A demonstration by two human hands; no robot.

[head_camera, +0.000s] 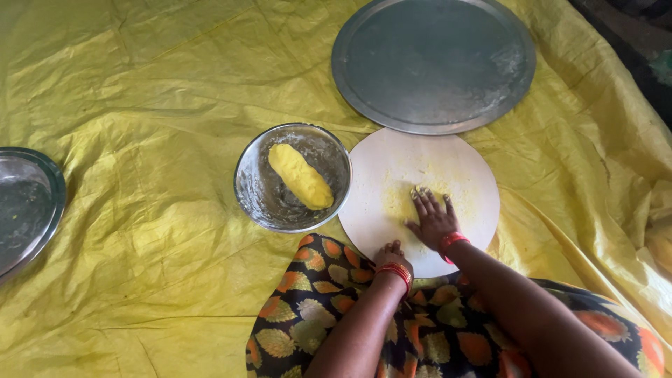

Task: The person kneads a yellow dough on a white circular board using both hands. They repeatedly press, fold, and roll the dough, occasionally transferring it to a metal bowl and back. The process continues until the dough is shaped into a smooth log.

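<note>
Patterned cloth point(329, 308) over the lap, both hands at the white round board point(392, 175).
Right hand point(434, 218) open, palm flat on the board's yellow-dusted middle. Left hand point(393, 255) curled shut at the near rim, nothing visible in it. Yellow dough log point(301, 176) sits uncut in the steel bowl point(255, 189), left of both hands. Big steel plate point(434, 63) beyond the board holds nothing; looks like an early stage.

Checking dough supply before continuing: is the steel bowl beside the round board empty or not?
Not empty. The steel bowl holds one oblong yellow dough piece lying across its floury bottom.
</note>
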